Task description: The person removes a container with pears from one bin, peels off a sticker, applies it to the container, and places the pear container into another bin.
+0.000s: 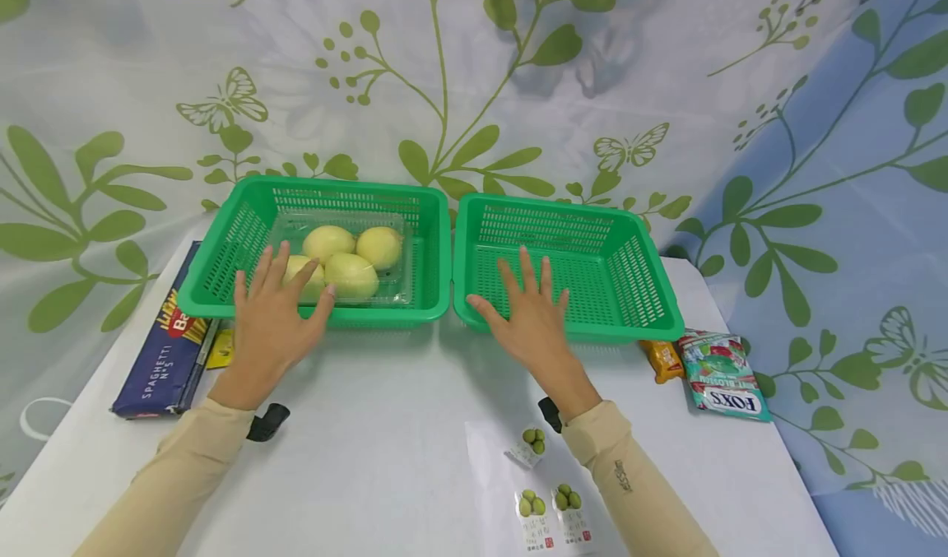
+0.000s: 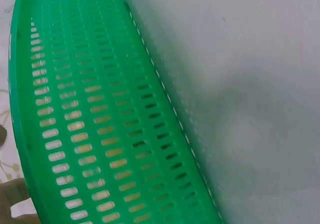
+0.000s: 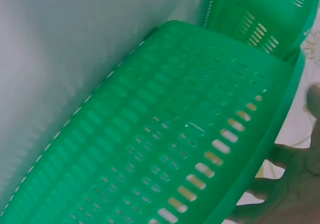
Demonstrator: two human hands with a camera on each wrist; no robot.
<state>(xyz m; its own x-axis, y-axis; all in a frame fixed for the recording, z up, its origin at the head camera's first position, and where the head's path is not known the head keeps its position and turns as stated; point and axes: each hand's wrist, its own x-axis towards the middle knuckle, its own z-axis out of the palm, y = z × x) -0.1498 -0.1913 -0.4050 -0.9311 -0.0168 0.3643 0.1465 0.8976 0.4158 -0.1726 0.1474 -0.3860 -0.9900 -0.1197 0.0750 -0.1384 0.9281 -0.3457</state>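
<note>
In the head view, my left hand (image 1: 274, 318) is spread over the front rim of the left green basket (image 1: 444, 252), fingers straight. A clear plastic box (image 1: 396, 290) of several pale yellow round fruits (image 1: 351, 276) lies in that basket. Over the front of the right green basket (image 1: 644, 294) hovers my right hand (image 1: 535, 320), its fingers spread and nothing held. The wrist views show the slotted front walls of the left basket (image 2: 100, 109) and right basket (image 3: 200, 99), with fingers at the picture edges. Whether either hand touches a rim, I cannot tell.
Left of the baskets lie a blue spaghetti pack (image 1: 166, 368) and a yellow packet (image 1: 220, 350). A Fox's candy bag (image 1: 722, 376) and an orange packet (image 1: 662, 361) lie at right. Fruit stickers (image 1: 551, 508) sit on a white sheet at the front. Patterned cloth (image 1: 518, 71) hangs behind.
</note>
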